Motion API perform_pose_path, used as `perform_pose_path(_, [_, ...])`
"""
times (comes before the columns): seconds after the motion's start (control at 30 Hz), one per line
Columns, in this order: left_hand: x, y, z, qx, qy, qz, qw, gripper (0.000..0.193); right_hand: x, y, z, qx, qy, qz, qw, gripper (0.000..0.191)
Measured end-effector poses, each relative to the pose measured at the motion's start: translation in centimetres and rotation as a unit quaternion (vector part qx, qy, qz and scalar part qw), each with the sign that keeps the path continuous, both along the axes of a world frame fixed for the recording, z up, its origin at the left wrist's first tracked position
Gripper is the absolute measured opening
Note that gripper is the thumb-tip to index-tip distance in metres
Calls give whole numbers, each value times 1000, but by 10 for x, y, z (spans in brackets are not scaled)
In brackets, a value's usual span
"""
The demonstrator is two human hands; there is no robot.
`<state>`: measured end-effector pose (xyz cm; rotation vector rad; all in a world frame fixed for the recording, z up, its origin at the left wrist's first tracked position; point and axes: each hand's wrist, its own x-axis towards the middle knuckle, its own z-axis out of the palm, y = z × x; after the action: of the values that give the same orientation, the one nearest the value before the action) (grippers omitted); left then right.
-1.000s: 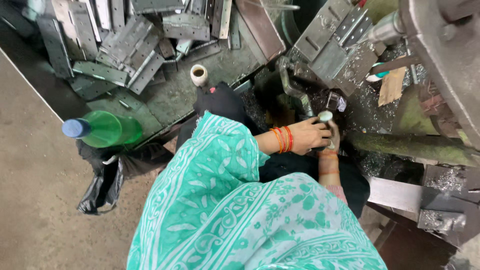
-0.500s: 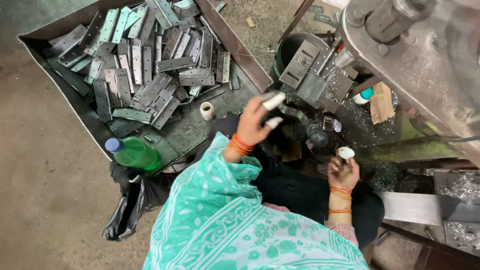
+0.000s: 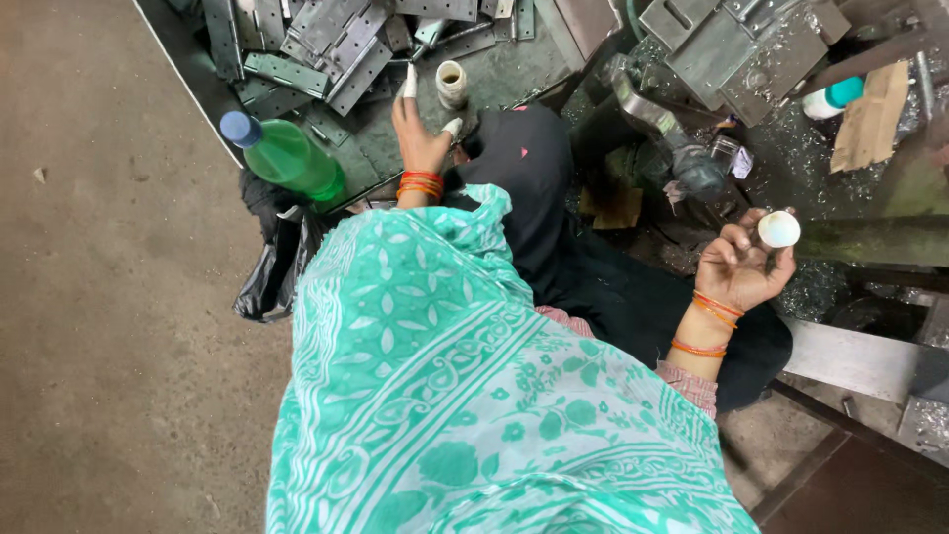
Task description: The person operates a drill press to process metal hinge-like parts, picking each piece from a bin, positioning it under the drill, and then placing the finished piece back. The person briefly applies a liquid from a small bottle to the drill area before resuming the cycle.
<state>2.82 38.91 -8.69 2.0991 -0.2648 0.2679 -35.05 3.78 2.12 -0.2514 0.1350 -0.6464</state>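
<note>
Largest item in view: my green-and-white patterned wrap [image 3: 465, 396], filling the lower middle of the frame. Above it, black cloth [image 3: 524, 188] over my lap.

Upper left: a dark metal tray [image 3: 188, 74] holding a heap of flat grey metal plates [image 3: 326, 44]. Upper right: a grey steel machine block [image 3: 732, 44], metal swarf scattered around its base. A torn piece of cardboard [image 3: 870, 114] leans beside it.

A green plastic bottle with a blue cap [image 3: 287, 158] lies tilted at the tray's near edge, above a crumpled black bag [image 3: 272, 272] on the concrete floor.

My left hand [image 3: 420, 133] reaches out over the tray, fingers spread apart, nothing held; two fingertips [image 3: 410, 81] are wrapped in white tape. A small roll of tape [image 3: 452, 81] stands just beside them, not touched. Orange bangles on the wrist.

My right hand [image 3: 739, 262] is raised palm-up near the machine, fingers loosely curled, a small round white cap-like piece [image 3: 778, 229] pinched at the fingertips.
</note>
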Motion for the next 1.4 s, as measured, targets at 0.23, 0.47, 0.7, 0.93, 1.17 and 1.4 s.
perform_pose_path(0.23, [37,-36,8,-51,25,6,998,102,3,24,11,6,15,-32,999,46])
perform_pose_path(0.47, [64,-43,3,-74,32,-37,996,82,10,49,14,12,-3,-39,999,54])
perform_pose_path(0.7, [62,-40,0,-170,9,-29,985,85,25,54,39,-47,92,-37,994,56])
perform_pose_path(0.93, [42,-82,58,-167,-43,-101,980,67,53,58,98,-337,232,-73,910,45])
perform_pose_path(1.17, [-33,-159,122,-231,-57,-236,942,67,79,76,147,-746,408,-117,514,47])
perform_pose_path(1.4, [-75,-178,119,-126,-42,-286,949,62,86,58,162,-765,412,-68,491,47])
